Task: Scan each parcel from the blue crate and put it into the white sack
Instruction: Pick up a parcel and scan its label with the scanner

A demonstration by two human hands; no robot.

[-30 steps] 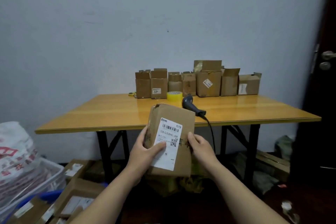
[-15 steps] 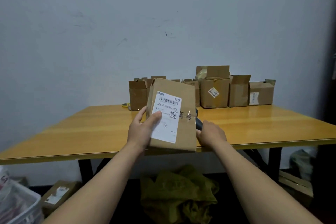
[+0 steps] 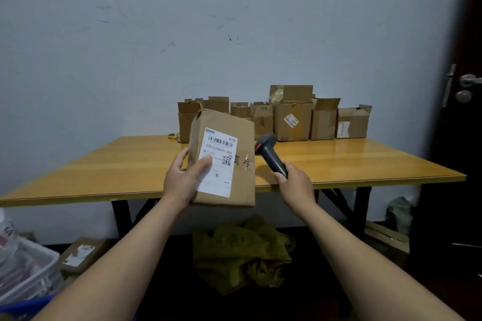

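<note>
Parcel [image 3: 243, 182] in brown cardboard stood nearly upright in the air over the near edge of the table [image 3: 104, 164], its white label [image 3: 220, 148] turned toward the camera. Left hand [image 3: 184, 181] gripped it by the lower left side, the thumb [image 3: 206, 164] laid across the label and the fingers curled behind the box. Right hand [image 3: 297, 186] was closed round the handle of a dark scanner [image 3: 271, 156], whose head, with a red window, sat just beside the parcel's right edge and tilted toward it; whether a beam fell on the barcode could not be told. Along the far side of the table, against the wall, ran a row of open boxes [image 3: 292, 120], and a small yellow item [image 3: 173, 135] lay by the leftmost one. Under the table a green cloth [image 3: 242, 253] lay crumpled on the floor. Near the left edge another labelled carton [image 3: 80, 255] rested low down, next to a pale bin [image 3: 28, 268]. Above the bin a scrap of the sack [image 3: 6, 229], white with red print, showed, mostly cut off. A corner of the blue crate [image 3: 26, 306] showed at the bottom left, partly behind the left forearm. A door handle [image 3: 467, 81] stood out on the dark door at the right.
</note>
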